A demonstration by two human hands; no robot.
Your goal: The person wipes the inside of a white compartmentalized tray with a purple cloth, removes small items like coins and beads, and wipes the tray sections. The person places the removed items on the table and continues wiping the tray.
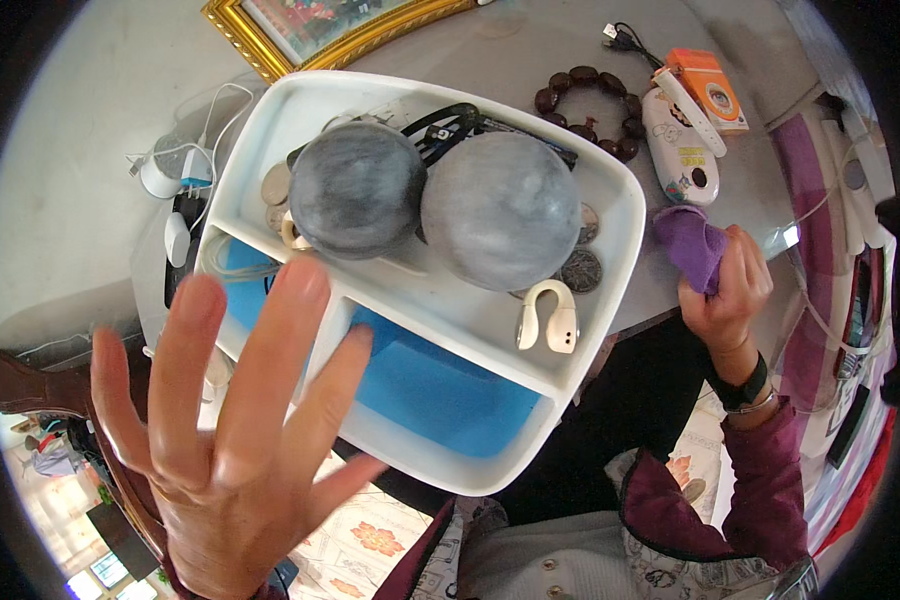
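My left hand [235, 430] is spread wide with nothing in it, held above the near left part of a white divided tray [450, 350]. At the right, my right hand [732, 290] grips a purple cloth [692, 243] beyond the tray's edge. Two grey stone-like balls, a smaller one [358, 190] and a larger one [501, 210], rest in the far compartment. Around them lie coins [580, 270], black cables [450, 130] and a cream clip-shaped earpiece [548, 318]. Blue lines the near compartment [440, 390].
Past the tray sit a dark bead bracelet [620, 100], a white patterned oval device [680, 150] and an orange box [710, 90]. A gold picture frame [260, 50] stands at the back. White chargers and cables [170, 175] lie left, near a brown wooden chair part [40, 385].
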